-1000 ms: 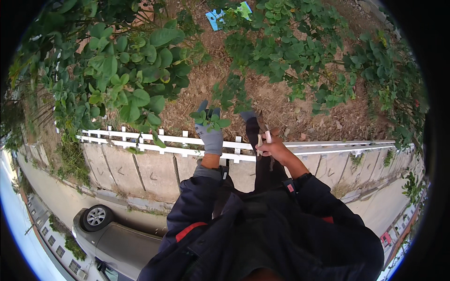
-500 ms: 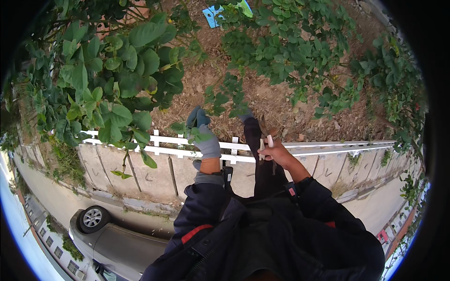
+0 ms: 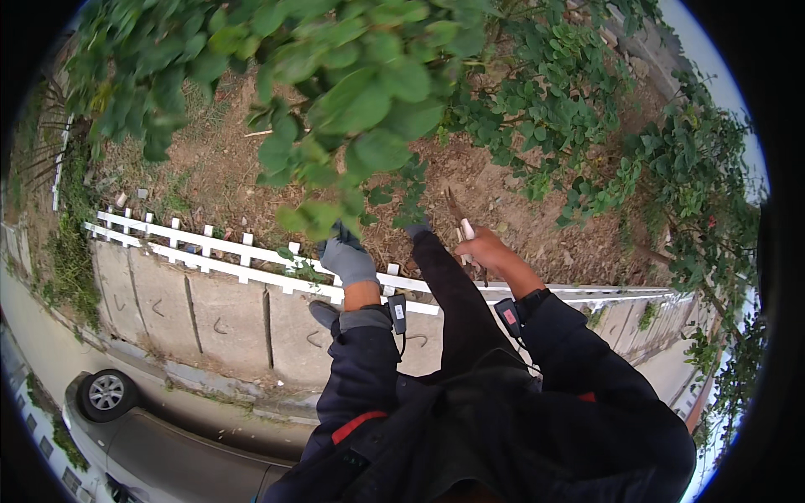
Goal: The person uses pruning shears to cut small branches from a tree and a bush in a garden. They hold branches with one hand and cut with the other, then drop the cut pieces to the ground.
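Observation:
My left hand point(image 3: 349, 260), in a grey glove, is raised above the white fence with its fingers curled in. Leaves of a near branch point(image 3: 369, 92) partly cover the fingertips, so what they hold cannot be made out. To its right, my bare right hand point(image 3: 488, 249) is wrapped round pruning shears point(image 3: 465, 228) with pale handles. The dark blades of the shears point up and away, over the soil. Small leafy shoots point(image 3: 409, 189) grow between my two hands.
A low white picket fence point(image 3: 210, 256) runs across in front of me, along concrete slabs point(image 3: 226, 318). My dark-trousered leg point(image 3: 453, 293) reaches over it onto the soil point(image 3: 478, 180). Bushes point(image 3: 545, 109) spread ahead and right. A grey car point(image 3: 176, 453) stands at lower left.
The view has shifted, and the near branch now hangs farther right, in front of my left hand. My left fingers, upright before, look more curled. The shears stay in my right hand.

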